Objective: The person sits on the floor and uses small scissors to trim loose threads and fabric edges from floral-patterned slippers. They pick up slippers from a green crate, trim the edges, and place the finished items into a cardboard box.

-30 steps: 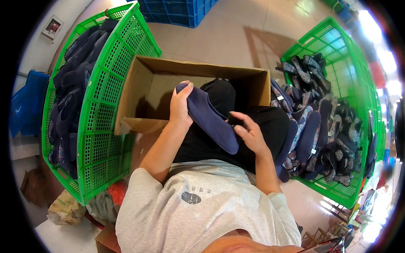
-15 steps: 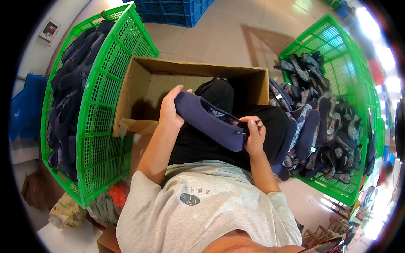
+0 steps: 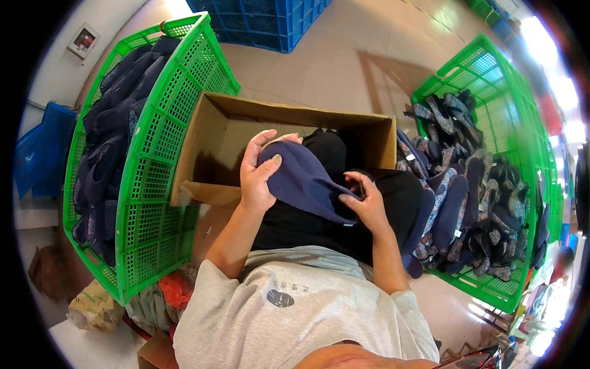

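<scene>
Both hands hold one navy fabric slipper (image 3: 301,178) above my lap, in front of an open cardboard box. My left hand (image 3: 259,172) grips its rounded left end, thumb on top and fingers behind. At the narrower right end, my right hand (image 3: 367,200) pinches the edge between thumb and fingers. The slipper's smooth side faces up, and its patterned lining is turned out of sight.
The cardboard box (image 3: 289,111) stands before my knees. To the left is a green crate (image 3: 150,178) of dark slippers. A tilted green crate (image 3: 510,123) on the right spills patterned and navy slippers (image 3: 452,197). A blue crate (image 3: 255,24) stands farther ahead.
The slipper has been turned over, so its opening with the patterned lining no longer shows. My left thumb now lies on top of it. The view has shifted slightly.
</scene>
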A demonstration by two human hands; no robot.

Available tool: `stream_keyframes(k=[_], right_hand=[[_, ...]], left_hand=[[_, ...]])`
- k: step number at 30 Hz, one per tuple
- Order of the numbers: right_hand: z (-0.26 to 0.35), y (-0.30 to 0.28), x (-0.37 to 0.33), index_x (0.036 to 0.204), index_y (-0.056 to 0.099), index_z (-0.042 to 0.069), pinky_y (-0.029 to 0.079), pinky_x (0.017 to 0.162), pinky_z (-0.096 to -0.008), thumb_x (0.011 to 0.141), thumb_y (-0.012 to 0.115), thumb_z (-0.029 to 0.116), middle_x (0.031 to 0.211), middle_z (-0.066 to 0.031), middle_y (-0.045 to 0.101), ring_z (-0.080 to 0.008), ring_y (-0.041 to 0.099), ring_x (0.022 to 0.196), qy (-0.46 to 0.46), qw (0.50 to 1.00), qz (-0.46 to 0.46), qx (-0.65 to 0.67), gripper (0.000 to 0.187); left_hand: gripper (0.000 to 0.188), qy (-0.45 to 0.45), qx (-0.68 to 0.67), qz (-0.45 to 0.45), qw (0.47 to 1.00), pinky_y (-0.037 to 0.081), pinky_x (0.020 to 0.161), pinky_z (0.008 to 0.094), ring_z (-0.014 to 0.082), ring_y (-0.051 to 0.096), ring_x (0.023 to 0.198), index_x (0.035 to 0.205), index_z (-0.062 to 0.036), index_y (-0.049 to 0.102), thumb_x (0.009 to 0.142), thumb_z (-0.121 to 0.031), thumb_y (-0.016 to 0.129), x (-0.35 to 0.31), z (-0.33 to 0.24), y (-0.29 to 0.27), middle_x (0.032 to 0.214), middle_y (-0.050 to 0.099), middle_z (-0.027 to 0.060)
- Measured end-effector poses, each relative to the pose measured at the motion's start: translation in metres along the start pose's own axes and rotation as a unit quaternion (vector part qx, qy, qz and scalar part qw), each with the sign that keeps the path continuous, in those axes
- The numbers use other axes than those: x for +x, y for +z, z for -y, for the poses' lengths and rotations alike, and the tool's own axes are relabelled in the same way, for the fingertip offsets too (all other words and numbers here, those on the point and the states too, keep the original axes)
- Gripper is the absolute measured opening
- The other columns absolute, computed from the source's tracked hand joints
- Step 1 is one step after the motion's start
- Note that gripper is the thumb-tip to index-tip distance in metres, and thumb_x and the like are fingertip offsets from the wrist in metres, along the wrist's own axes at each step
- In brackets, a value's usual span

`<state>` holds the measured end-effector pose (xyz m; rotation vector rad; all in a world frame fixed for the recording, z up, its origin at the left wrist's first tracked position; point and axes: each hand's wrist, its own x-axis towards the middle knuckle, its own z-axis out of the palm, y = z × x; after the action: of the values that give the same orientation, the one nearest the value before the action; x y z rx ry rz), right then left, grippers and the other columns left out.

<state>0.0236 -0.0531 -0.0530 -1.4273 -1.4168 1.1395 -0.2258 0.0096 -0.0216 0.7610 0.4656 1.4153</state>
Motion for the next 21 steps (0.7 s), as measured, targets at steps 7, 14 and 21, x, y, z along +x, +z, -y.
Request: stream_keyframes(k=[7, 14, 21], right_hand=[[-0.041, 0.021, -0.003, 0.098, 0.063, 0.002, 0.045, 0.078, -0.0206, 0.085, 0.07, -0.004, 0.093, -0.0007, 0.061, -0.0085, 0.058, 0.084, 0.018, 0.967, -0.182, 0.179, 0.016], [-0.05, 0.031, -0.007, 0.1, 0.06, 0.003, 0.047, 0.085, -0.024, 0.081, 0.063, -0.012, 0.096, -0.0031, 0.063, -0.012, 0.06, 0.089, 0.005, 0.915, -0.265, 0.303, 0.025], [-0.055, 0.029, -0.001, 0.099, 0.059, 0.006, 0.049, 0.086, -0.027, 0.085, 0.065, -0.005, 0.099, -0.0053, 0.063, -0.0145, 0.061, 0.092, 0.088, 0.91, -0.243, 0.323, 0.019]], left_hand=[[0.047, -0.126, 0.292, 0.012, 0.948, 0.047, 0.098, 0.0304, 0.0188, 0.062, 0.109, 0.131, -0.002, 0.056, 0.087, -0.011, 0.072, -0.01, -0.016, 0.014, 0.119, 0.065, 0.0154], [0.034, 0.002, 0.581, 0.1, 0.808, 0.053, 0.08, 0.0303, 0.0259, 0.069, 0.089, 0.111, -0.0025, 0.067, 0.08, -0.009, 0.077, -0.02, -0.026, 0.048, 0.1, 0.071, 0.013], [0.035, 0.182, 0.592, 0.175, 0.765, 0.056, 0.078, 0.0355, 0.0316, 0.07, 0.09, 0.105, 0.0003, 0.065, 0.071, -0.001, 0.075, -0.025, -0.012, 0.043, 0.108, 0.071, 0.0156]])
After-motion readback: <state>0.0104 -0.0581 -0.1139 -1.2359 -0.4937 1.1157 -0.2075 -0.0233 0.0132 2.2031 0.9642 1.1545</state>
